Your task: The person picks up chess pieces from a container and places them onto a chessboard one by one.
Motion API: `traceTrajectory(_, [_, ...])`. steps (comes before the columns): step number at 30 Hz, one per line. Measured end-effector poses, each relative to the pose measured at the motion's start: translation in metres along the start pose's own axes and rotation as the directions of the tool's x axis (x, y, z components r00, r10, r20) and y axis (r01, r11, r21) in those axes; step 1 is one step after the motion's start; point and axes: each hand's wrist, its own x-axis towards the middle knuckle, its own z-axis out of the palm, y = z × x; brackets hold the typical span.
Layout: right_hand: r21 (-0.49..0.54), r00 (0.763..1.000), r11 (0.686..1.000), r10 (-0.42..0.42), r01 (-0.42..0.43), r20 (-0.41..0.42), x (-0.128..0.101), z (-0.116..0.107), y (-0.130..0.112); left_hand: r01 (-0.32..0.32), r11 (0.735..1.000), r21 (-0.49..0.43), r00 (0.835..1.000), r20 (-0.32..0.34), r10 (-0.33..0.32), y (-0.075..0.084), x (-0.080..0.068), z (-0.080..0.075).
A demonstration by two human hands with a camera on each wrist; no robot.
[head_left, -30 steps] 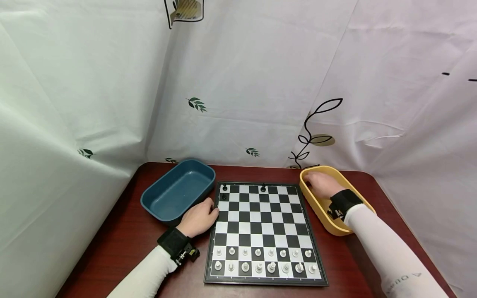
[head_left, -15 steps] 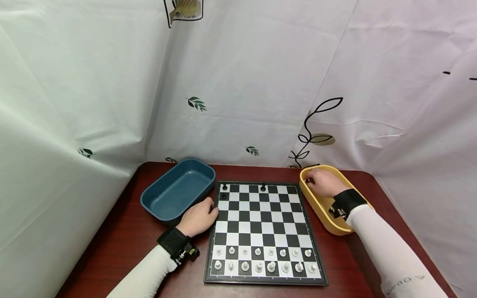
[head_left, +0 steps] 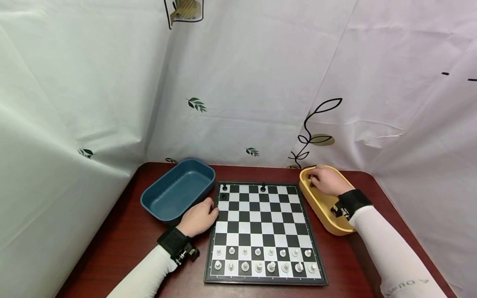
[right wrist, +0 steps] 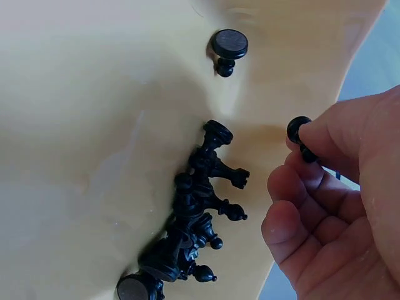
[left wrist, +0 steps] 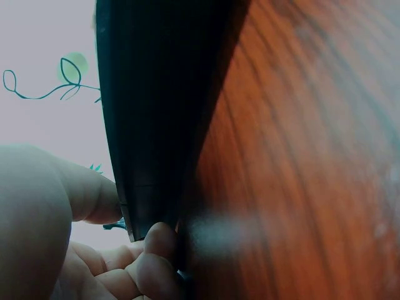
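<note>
Your right sleeve (head_left: 391, 256) bore grey lettering (head_left: 406, 284), of which only "DU" was readable, a triangular mark (head_left: 423, 281) beside it, tiny marks (head_left: 244, 277) bordering your chessboard (head_left: 267, 228) were too small to read.

Black chess piece (right wrist: 297, 130) pinched, checkered board (head_left: 261, 227) flat
</note>
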Motion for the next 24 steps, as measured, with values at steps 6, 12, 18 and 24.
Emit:
traceTrajectory(6, [0.069,0.999,0.997,0.031,-0.03,-0.022,-0.001,-0.004,0.001,-0.016,1.0,-0.008,1.0,-0.013,0.016,-0.002,0.0,0.0])
traceTrajectory(12, [0.133,0.996,0.988,0.078,-0.072,-0.035,0.0,-0.011,0.0,-0.03,0.999,-0.015,0.999,-0.023,0.029,-0.002,0.0,0.001])
traceTrajectory(18, [0.149,0.993,0.986,0.08,-0.067,-0.082,0.005,-0.017,-0.009,-0.022,1.0,-0.012,1.0,-0.019,0.022,-0.001,0.0,0.0])
traceTrajectory(24, [0.149,0.992,0.989,0.04,-0.022,-0.117,0.015,-0.022,-0.027,-0.001,1.0,-0.002,1.0,-0.003,0.001,-0.001,0.0,0.001])
